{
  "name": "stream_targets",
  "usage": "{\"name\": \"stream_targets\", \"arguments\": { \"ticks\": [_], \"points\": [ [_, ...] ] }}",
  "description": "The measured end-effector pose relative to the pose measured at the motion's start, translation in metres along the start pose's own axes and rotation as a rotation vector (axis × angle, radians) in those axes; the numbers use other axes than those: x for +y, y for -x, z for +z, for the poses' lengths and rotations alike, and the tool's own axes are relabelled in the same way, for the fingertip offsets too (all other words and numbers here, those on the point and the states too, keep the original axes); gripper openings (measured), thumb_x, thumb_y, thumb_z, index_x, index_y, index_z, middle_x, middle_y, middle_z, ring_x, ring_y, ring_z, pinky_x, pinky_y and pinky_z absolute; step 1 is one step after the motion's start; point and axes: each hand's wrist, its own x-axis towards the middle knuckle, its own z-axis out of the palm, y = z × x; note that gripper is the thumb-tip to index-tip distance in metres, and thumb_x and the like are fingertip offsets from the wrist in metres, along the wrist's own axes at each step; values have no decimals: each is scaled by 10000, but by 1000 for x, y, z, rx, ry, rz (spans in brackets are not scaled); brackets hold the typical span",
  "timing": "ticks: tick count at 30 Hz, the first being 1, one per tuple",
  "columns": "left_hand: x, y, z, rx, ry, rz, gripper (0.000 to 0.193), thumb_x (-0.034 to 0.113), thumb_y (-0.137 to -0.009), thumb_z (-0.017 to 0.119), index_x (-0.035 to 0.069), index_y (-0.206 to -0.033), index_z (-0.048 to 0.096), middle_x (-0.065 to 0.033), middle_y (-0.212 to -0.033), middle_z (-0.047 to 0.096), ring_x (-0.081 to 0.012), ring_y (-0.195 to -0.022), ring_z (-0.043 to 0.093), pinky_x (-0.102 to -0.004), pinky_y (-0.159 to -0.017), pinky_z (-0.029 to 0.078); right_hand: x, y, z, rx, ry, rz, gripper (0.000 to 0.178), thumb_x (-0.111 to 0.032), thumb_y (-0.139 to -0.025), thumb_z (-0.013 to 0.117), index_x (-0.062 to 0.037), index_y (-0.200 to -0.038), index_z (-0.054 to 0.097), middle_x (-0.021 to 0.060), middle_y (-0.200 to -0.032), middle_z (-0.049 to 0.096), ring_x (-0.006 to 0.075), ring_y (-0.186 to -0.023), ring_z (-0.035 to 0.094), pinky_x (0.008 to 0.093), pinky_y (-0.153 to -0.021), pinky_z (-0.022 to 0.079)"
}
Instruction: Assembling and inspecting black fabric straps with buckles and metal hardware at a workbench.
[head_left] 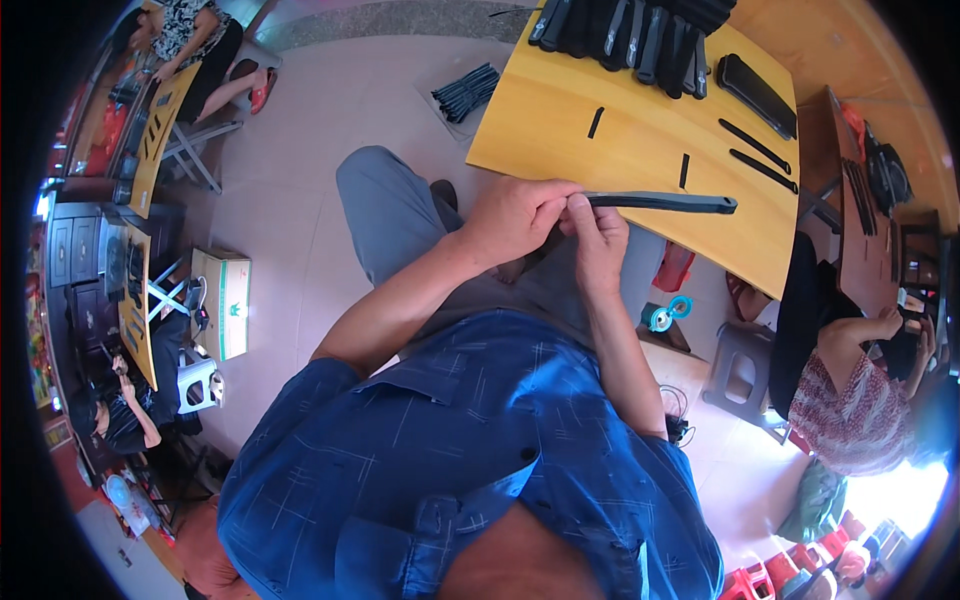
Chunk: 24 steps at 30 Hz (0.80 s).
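Note:
A flat stack of black straps (660, 202), with a slotted far end, is held in front of me just over the near edge of the yellow table (540, 130). My left hand (522, 218) is closed round its left end, where the fingers hide it. Pinching the stack right beside that is my right hand (600, 235), thumb on top. Two short black strips (596, 122) lie on the tabletop beyond. Farther right are two longer single black straps (755, 145), lying side by side.
Many bundled black straps (640, 40) are piled at the table's far edge, next to a black case-like bundle (755, 95). Another bundle (465, 92) lies on the floor. A turquoise-lidded bottle (660, 317) and a grey stool (740, 370) stand lower right. Other people sit at tables on both sides.

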Motion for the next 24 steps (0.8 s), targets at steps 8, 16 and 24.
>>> {"name": "stream_targets", "arguments": {
  "ticks": [8, 16, 24],
  "points": [
    [-11, 2, -4, -49, 161, -134, 216, -3, -946, 611, 30, -1094, 764, -136, -913, 770, -225, -801, 751, -312, -714, 569, -3, -4, -8, -118, 192, 36, 238, -219, -1030, 668, 16, -997, 692, 30, -821, 692, 74, -723, 613, 231, -653, 504],
    [-16, -4, -18, -126, 102, -106, 178, 39, -918, 661, 69, -1043, 784, -128, -885, 765, -259, -792, 750, -337, -694, 572, -18, -16, -15, -313, 190, 253, 171, -170, -1014, 600, -14, -980, 665, 9, -819, 659, 78, -705, 601, 233, -640, 499],
    [-1, -14, -41, -252, 145, 45, 287, 158, -881, 807, 57, -1132, 713, -99, -897, 742, -156, -771, 714, -288, -648, 542, -36, -18, -15, -385, 109, 248, 211, -211, -1012, 558, -36, -946, 654, -7, -795, 617, 85, -703, 578, 250, -638, 484]
  ]
}}
